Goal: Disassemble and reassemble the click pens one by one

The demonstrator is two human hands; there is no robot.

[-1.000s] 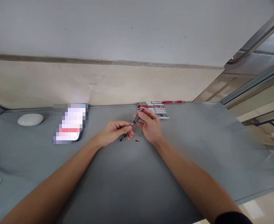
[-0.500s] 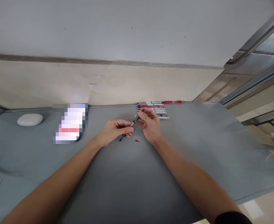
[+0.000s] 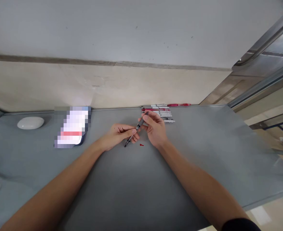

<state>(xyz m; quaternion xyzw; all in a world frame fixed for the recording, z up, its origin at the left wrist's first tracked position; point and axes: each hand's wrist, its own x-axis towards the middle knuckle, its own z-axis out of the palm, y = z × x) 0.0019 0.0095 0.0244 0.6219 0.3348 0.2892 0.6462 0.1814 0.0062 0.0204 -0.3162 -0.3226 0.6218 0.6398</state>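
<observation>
Pen (image 3: 134,133) pushed back together, hands closer again, left hand (image 3: 120,134) lower

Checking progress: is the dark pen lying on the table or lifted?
Lifted: both hands hold the dark pen tilted above the table.

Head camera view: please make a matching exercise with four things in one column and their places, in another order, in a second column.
Things:
1. dark pen
2. small red piece
3. white oval object
4. row of pens

Places:
A. far left of the grey table
B. beyond the right hand
C. held between the left hand and the right hand
D. on the table just below the hands

Pairs: 1-C, 2-D, 3-A, 4-B
</observation>
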